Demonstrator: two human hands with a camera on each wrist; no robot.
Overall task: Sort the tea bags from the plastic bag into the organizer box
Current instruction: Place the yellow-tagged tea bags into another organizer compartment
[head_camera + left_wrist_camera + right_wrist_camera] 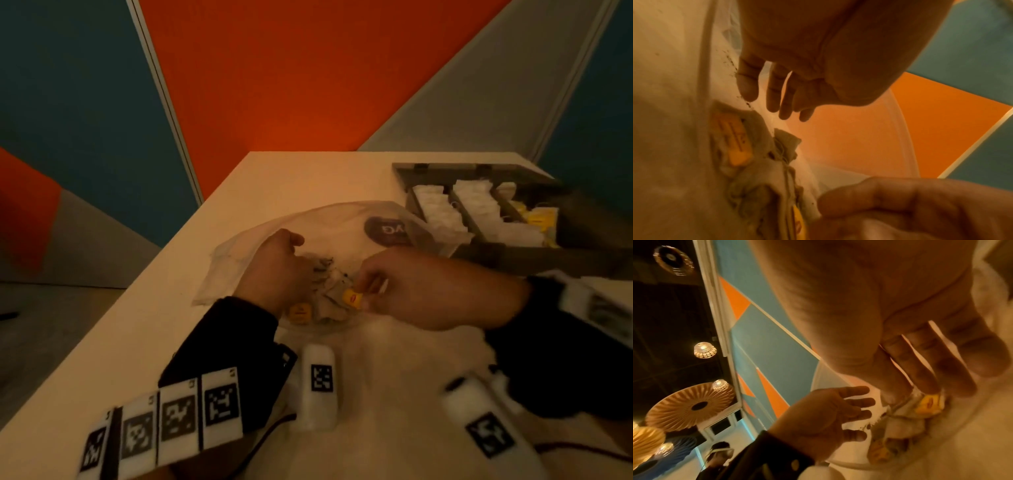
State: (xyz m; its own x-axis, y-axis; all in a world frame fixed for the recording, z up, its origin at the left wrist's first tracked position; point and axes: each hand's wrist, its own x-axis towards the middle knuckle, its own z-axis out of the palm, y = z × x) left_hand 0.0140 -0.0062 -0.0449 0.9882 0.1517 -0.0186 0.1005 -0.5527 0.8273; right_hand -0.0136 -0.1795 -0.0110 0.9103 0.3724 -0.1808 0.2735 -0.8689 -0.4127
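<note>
Orange, teal and grey wall panels stand behind a pale table (pixel 260 185). At about 2 o'clock on the table sits a dark grey organizer box (pixel 534 260) with its lid open. White tea bags fill its long rows, and some yellow ones lie at its right side. Just beside it, near the middle of the table, lies a clear crinkly plastic bag (pixel 236 257) with a dark round label. Both hands are at this bag. The left hand (pixel 274 270), at 9 o'clock of the pile, has its fingers (pixel 748 86) straight and loose, resting against the plastic and holding nothing. The right hand (pixel 428 287), at 3 o'clock, pinches a small yellow paper tag (pixel 353 297) between thumb and fingertips. Between the hands lies a small heap of brownish crumpled tea bags (pixel 330 291). Another yellow tag (pixel 299 313) lies at 7 o'clock of the heap.
</note>
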